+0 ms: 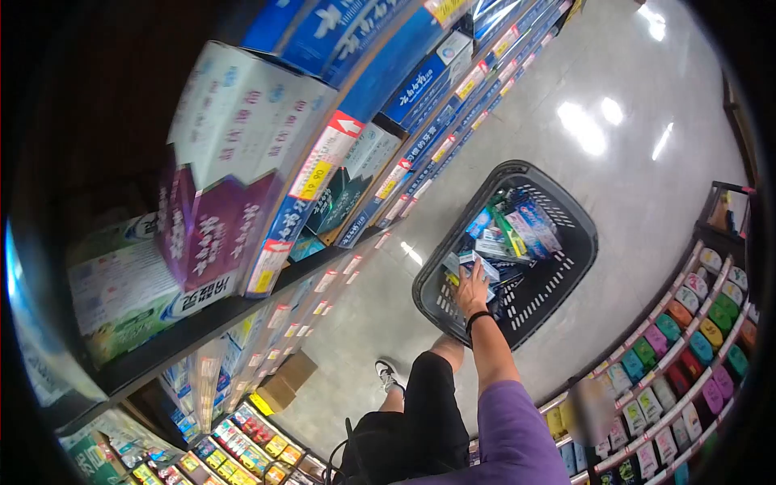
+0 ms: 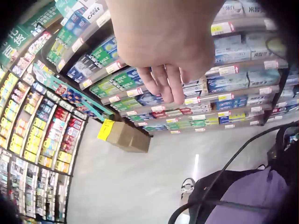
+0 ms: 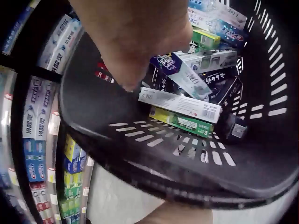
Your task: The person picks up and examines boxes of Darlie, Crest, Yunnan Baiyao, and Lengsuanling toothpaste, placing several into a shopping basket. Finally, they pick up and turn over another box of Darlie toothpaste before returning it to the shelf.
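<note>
My right hand (image 1: 473, 291), with a black band at the wrist, reaches down into a dark grey shopping basket (image 1: 586, 234). In the head view its fingers extend over a white toothpaste box (image 3: 180, 103). In the right wrist view a fingertip comes close to that box's left end, while most of the fingers are hidden. Beneath it lies a yellow-green box (image 3: 182, 122); a purple-and-white box (image 3: 184, 77) slants above. My left hand (image 2: 166, 51) hangs in front of the shelves, fingers loosely bent and nothing in them.
Tall shelves of toothpaste boxes (image 1: 234, 162) line the left side. A cardboard carton (image 2: 128, 137) sits on the floor (image 1: 550, 137) by the shelf base. Curved racks of colourful packets (image 1: 679, 347) stand at the right. A black cable (image 2: 229, 163) crosses in front of my clothes.
</note>
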`<control>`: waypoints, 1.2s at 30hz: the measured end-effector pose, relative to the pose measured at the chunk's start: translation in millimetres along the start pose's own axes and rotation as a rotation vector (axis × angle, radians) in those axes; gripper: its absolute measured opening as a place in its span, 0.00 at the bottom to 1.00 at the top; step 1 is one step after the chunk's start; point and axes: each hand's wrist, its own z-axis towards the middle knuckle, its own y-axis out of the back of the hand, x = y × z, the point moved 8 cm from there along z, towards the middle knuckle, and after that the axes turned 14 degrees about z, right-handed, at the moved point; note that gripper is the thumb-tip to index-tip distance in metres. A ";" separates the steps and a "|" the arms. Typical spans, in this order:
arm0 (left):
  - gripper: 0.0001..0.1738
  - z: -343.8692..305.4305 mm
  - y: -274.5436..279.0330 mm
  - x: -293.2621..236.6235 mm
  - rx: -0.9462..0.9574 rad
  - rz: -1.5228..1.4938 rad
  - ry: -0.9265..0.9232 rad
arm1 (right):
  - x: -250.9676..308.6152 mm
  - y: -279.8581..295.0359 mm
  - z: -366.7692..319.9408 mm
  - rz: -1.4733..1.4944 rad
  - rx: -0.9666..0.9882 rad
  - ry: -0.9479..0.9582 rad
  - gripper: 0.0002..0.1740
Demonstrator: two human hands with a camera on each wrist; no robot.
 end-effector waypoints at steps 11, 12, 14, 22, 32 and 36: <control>0.20 44.5 1.0 -49.3 -0.189 -0.477 -0.205 | 131.0 235.1 -249.3 0.322 -0.598 0.663 0.43; 0.20 55.0 2.1 -48.4 -0.309 -0.487 -0.277 | 150.6 258.3 -279.3 0.292 -0.637 0.712 0.43; 0.23 68.1 -1.1 -45.5 -0.418 -0.556 -0.337 | 187.8 302.2 -343.8 0.235 -0.724 0.839 0.43; 0.26 89.9 -59.5 -0.3 -0.558 -0.797 -0.419 | 285.2 424.2 -658.0 1.174 -1.104 1.547 0.57; 0.18 13.6 -91.9 122.6 -0.659 -1.414 -0.397 | 426.5 266.0 -748.4 2.122 0.517 1.074 0.31; 0.15 -84.2 -18.1 167.4 -0.790 -1.598 -0.503 | 477.3 186.7 -805.9 1.869 0.843 0.949 0.32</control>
